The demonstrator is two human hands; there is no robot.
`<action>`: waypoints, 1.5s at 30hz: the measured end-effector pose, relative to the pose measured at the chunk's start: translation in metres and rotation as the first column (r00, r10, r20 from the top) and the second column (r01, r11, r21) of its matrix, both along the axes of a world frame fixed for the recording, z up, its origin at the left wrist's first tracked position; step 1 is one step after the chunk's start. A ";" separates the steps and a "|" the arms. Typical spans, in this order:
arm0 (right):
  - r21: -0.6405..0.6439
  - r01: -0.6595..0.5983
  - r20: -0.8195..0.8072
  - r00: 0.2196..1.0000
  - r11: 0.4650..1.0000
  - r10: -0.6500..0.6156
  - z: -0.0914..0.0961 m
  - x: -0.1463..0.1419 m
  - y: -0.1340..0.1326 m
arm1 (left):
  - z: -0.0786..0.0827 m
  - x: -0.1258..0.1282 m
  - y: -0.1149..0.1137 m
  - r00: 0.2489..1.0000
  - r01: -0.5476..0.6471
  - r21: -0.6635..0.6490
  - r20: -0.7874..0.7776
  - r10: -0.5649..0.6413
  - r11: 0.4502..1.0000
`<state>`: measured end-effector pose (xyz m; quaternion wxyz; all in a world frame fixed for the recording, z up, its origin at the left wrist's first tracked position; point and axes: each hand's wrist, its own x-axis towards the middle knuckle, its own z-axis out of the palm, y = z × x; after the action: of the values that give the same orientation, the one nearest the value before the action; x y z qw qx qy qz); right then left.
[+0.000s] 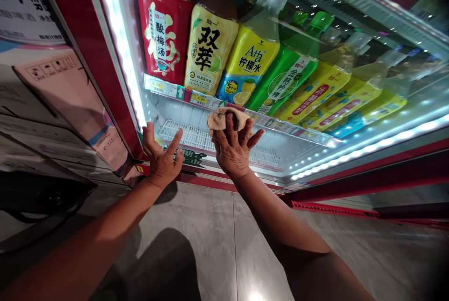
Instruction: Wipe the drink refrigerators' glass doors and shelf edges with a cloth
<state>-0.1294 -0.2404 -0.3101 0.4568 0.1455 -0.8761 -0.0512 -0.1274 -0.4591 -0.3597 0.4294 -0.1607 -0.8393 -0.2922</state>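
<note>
My right hand (234, 151) holds a bunched beige cloth (218, 121) under its fingers, at the front edge of the bottle shelf's price strip (261, 118). Part of the cloth is hidden behind the fingers. To the left, my left hand (163, 158) has its fingers apart with nothing in them, close to the fridge's lower left corner. Just above the cloth stand a yellow and blue lemon drink bottle (247, 60) and a pale yellow-labelled tea bottle (209, 50). Below and behind both hands lies a white wire rack (189, 135).
A red-labelled bottle (163, 34), a green bottle (286, 78) and several yellow ones fill the shelf. Lit strips (121, 43) run along the fridge's sides. Stacked cartons (59, 85) stand left, beside a black object (45, 193). Grey tiles (210, 216) cover the floor.
</note>
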 end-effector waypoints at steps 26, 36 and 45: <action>0.182 -0.241 0.143 0.966 0.953 0.216 0.019 -0.008 -0.058 | 0.003 -0.002 -0.026 0.998 -0.049 0.093 0.054 0.044 0.994; 0.126 -0.300 0.346 0.906 0.945 0.242 0.029 -0.019 -0.099 | 0.005 -0.005 -0.037 0.999 -0.040 0.093 0.009 0.039 0.995; 0.113 -0.363 0.243 0.912 0.925 0.329 0.033 -0.034 -0.139 | 0.004 -0.007 -0.040 0.998 -0.051 0.213 0.038 0.044 0.976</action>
<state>-0.1636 -0.3797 -0.2766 0.3461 0.3387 -0.8746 -0.0211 -0.1347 -0.4989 -0.3556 0.4372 -0.0885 -0.8135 -0.3731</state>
